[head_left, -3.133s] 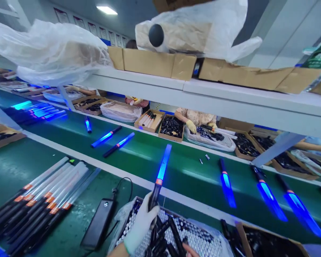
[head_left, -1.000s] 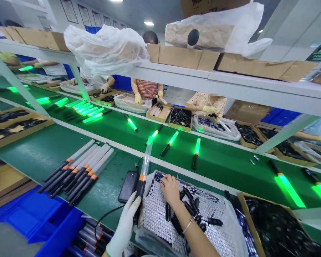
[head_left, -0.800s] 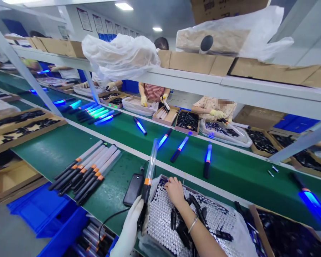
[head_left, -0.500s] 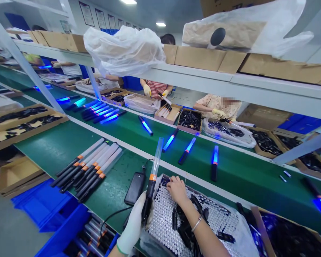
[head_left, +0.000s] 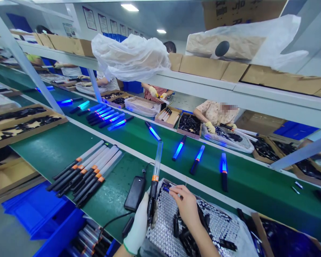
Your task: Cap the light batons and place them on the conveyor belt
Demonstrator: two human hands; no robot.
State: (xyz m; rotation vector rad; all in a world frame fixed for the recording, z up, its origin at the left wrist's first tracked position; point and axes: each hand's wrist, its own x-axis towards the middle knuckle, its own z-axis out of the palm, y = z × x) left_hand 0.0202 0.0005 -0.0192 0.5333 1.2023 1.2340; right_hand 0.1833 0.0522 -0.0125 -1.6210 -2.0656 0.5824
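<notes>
My left hand point(head_left: 139, 223), in a white glove, is wrapped around the black handle of a light stick point(head_left: 152, 196), held upright with its clear tube on top and an orange ring between. My bare right hand point(head_left: 186, 203) is closed in a pinch over the far left corner of a box of batteries point(head_left: 163, 223). Its fingertips hold what looks like a small battery point(head_left: 181, 197), mostly hidden by the fingers. Most batteries stand on end, silver faces up; a few blue ones lie in that corner. Black plastic parts point(head_left: 187, 239) lie on top, under my right forearm.
Several unlit light sticks point(head_left: 88, 171) lie in a row on the left, beside a black power bank point(head_left: 135, 192) with a cable. Beyond a white rail, glowing blue sticks point(head_left: 179, 148) lie on the green belt point(head_left: 243, 178). Co-workers in gloves sit opposite, under a shelf point(head_left: 203, 85).
My right hand has drawn back slightly from the box corner, fingers now pinched. My left hand still holds the light stick. Glowing sticks on the belt appear farther right; the view has tilted slightly.
</notes>
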